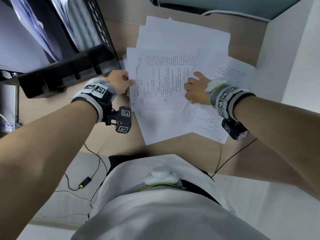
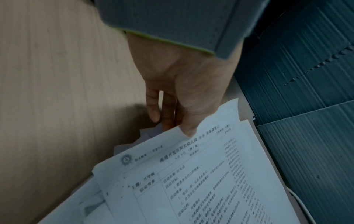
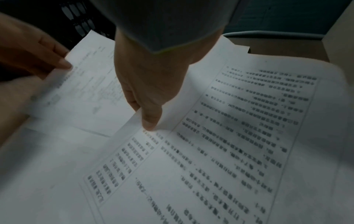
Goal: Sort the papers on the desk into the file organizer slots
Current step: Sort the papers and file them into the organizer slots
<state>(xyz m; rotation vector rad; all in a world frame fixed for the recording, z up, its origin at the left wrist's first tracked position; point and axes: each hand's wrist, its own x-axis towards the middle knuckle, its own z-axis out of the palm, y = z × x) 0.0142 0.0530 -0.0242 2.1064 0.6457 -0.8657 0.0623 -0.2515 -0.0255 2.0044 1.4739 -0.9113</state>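
A printed sheet [image 1: 161,84] lies on top of a loose pile of papers [image 1: 181,40] on the wooden desk [image 1: 173,148]. My left hand [image 1: 129,82] pinches its left edge, thumb on top and fingers underneath, as the left wrist view shows [image 2: 178,128]. My right hand [image 1: 187,87] holds the sheet's right edge. In the right wrist view my right hand [image 3: 145,116] has its thumb on the paper and its fingers tucked under the edge. The black file organizer [image 1: 69,71] stands at the upper left, with papers [image 1: 26,40] in its slots.
A white panel [image 1: 285,49] walls off the desk on the right. A white cable [image 1: 225,13] runs along the back edge. More printed sheets [image 1: 207,122] fan out under my right wrist. Black cables [image 1: 97,163] hang below the desk's front edge.
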